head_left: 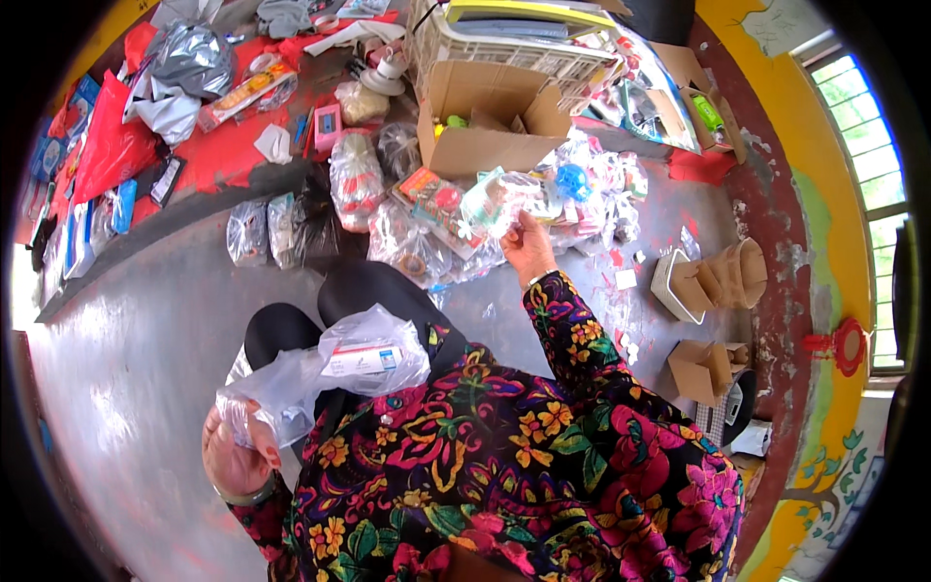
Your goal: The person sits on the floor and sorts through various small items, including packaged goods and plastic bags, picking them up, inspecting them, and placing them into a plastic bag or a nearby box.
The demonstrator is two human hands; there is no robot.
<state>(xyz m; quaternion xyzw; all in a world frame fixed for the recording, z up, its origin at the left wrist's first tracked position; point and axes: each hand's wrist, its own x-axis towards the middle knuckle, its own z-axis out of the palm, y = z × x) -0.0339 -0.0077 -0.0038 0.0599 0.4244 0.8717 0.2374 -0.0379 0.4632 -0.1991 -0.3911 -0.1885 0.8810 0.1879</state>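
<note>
right hand point(529, 252) at clear packet point(493, 202) — contents unclear

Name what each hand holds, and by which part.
Left hand: translucent bag, by its left end. Right hand: at the edge of a clear packet; grip cannot be told.

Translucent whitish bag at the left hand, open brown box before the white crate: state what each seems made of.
Translucent whitish bag: probably thin, glossy plastic film; it wrinkles, catches highlights and shows a white package inside. Open brown box: apparently matte cardboard, with stiff, flat flaps.
</note>
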